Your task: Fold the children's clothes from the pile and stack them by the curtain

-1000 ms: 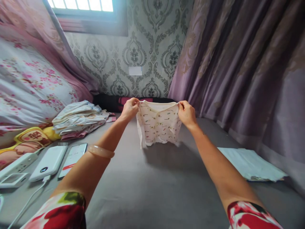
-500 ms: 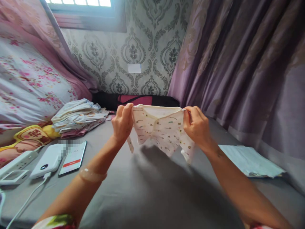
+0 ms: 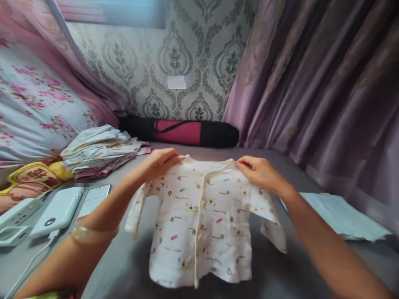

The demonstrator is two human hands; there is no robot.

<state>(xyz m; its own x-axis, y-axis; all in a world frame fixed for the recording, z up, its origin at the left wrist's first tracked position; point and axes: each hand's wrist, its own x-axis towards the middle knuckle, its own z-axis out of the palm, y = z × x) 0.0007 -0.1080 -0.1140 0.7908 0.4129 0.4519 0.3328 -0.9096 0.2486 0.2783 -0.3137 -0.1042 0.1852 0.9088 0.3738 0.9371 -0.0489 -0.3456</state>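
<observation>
A small white baby shirt (image 3: 183, 220) with a scattered print and a cream-edged button front is spread out before me, front side up. Pinched at its left shoulder is my left hand (image 3: 165, 160), fingers closed on the cloth. My right hand (image 3: 257, 168) grips the other shoulder, next to the neckline. Both sleeves hang out to the sides, and the hem faces me. A shadow falls on the grey sheet (image 3: 124, 265) around the shirt; whether the whole hem touches the sheet I cannot tell.
Left lie a pile of folded clothes (image 3: 99, 149), a phone (image 3: 95, 199), a white power bank (image 3: 56, 211) with a cable, and a power strip (image 3: 20, 214). A black and red roll bag (image 3: 177, 132) rests by the wall. Folded pale cloth (image 3: 343, 216) lies right, near purple curtains (image 3: 311, 104).
The shirt was held up, bunched and swinging away from me; now it has dropped open, its front flat and hem toward me. Both hands have lowered slightly, still gripping the shoulders.
</observation>
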